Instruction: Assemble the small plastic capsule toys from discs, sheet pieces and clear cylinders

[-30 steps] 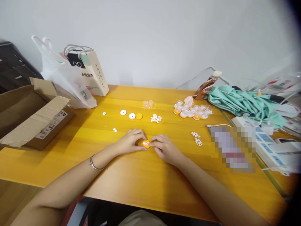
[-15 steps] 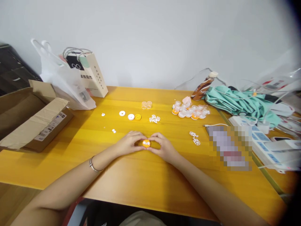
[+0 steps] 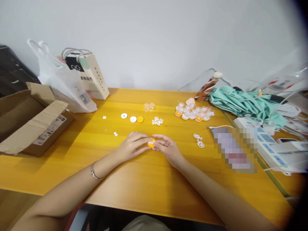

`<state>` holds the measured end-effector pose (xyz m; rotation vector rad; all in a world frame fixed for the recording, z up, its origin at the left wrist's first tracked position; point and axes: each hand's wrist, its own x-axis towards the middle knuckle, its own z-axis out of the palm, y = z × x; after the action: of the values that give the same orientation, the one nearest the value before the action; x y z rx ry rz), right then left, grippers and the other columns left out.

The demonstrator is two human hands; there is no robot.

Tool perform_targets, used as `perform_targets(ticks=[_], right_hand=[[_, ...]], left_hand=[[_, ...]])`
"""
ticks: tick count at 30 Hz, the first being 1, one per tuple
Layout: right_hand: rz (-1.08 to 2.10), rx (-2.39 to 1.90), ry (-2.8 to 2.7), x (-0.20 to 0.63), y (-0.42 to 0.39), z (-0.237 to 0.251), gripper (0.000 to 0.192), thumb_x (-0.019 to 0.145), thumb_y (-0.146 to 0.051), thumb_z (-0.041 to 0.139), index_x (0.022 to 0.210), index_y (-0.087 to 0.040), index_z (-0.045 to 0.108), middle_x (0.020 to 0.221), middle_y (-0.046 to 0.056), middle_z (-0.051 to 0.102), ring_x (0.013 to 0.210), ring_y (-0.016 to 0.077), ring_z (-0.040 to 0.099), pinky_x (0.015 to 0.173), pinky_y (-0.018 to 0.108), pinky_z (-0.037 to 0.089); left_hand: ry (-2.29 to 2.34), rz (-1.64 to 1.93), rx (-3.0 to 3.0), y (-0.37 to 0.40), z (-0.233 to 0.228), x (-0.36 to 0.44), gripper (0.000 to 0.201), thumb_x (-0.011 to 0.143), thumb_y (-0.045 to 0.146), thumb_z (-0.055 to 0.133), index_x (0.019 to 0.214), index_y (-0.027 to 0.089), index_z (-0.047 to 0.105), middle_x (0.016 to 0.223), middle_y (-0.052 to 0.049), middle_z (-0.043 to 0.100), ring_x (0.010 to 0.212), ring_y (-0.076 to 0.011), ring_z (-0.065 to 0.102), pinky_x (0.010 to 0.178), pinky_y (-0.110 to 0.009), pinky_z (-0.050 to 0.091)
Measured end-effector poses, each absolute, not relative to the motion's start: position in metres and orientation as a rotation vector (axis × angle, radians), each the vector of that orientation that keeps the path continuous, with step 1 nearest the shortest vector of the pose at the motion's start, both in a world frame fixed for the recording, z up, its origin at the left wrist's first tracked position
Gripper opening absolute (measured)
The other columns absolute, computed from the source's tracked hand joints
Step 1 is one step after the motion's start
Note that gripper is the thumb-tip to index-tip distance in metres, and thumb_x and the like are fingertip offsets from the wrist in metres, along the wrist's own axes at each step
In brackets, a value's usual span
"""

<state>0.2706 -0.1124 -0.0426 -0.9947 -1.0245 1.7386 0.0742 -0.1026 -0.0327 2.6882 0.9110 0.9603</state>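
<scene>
Between my two hands, a small orange round disc [image 3: 151, 145] with whitish pieces on its face is held just over the table. My right hand [image 3: 168, 150] pinches its right edge with thumb and fingers. My left hand [image 3: 134, 146], a metal bracelet on its wrist, has its fingertips closed on the left edge. Beyond my hands lie white rings [image 3: 124, 115], an orange ring [image 3: 140, 119] and a cluster of white spoked pieces [image 3: 157, 121]. More white spoked pieces [image 3: 200, 143] lie right of my right hand.
Clear round cups [image 3: 149, 106] and a pile of clear-topped round pieces [image 3: 192, 112] lie farther back. A cardboard box [image 3: 53, 128] and bags stand left. At right are a brown bottle [image 3: 208, 87], green cloth [image 3: 240, 102], a pixelated phone [image 3: 233, 149] and a power strip [image 3: 267, 144].
The orange disc has moved slightly right and up and tilted. My left fingers have shifted over its face, and my right fingers have changed their hold.
</scene>
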Motion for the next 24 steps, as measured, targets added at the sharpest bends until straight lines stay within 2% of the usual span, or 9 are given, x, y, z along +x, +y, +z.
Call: perform_targets(ticks=[7, 14, 18, 24], right_hand=[[1.607, -1.045, -1.181, 0.268, -0.114, -0.048, 0.036, 0.066, -0.034, 0.070, 0.096, -0.021, 0.056, 0.074, 0.001, 0.071, 0.071, 0.0152, 0.067, 0.079, 0.036, 0.052], [1.414, -1.059, -1.385, 0.263, -0.117, -0.056, 0.034, 0.070, -0.037, 0.065, 0.098, -0.020, 0.054, 0.072, 0.001, 0.067, 0.068, 0.0152, 0.065, 0.073, 0.032, 0.053], [1.440, -1.054, -1.370, 0.263, -0.117, -0.055, 0.034, 0.070, -0.035, 0.065, 0.099, -0.020, 0.053, 0.072, 0.001, 0.067, 0.067, 0.0142, 0.065, 0.074, 0.032, 0.052], [1.578, -1.033, -1.281, 0.267, -0.116, -0.052, 0.035, 0.068, -0.036, 0.068, 0.096, -0.020, 0.055, 0.074, 0.001, 0.070, 0.069, 0.0158, 0.067, 0.078, 0.036, 0.052]], left_hand=[[0.950, 0.943, 2.766, -0.105, -0.032, 0.077, 0.015, 0.087, 0.025, 0.051, 0.096, 0.021, 0.061, 0.095, -0.004, 0.066, 0.085, -0.0130, 0.060, 0.074, -0.027, 0.040], [1.085, 0.695, 2.866, -0.112, -0.028, 0.085, 0.020, 0.091, 0.023, 0.041, 0.086, 0.015, 0.060, 0.081, -0.006, 0.065, 0.074, -0.0157, 0.060, 0.068, -0.028, 0.040], [1.082, 0.741, 2.938, -0.113, -0.027, 0.085, 0.016, 0.089, 0.021, 0.043, 0.085, 0.014, 0.057, 0.077, -0.006, 0.064, 0.072, -0.0164, 0.059, 0.065, -0.028, 0.039], [1.009, 0.819, 2.848, -0.111, -0.027, 0.083, 0.010, 0.085, 0.020, 0.047, 0.087, 0.016, 0.055, 0.083, -0.005, 0.067, 0.079, -0.0154, 0.060, 0.070, -0.027, 0.039]])
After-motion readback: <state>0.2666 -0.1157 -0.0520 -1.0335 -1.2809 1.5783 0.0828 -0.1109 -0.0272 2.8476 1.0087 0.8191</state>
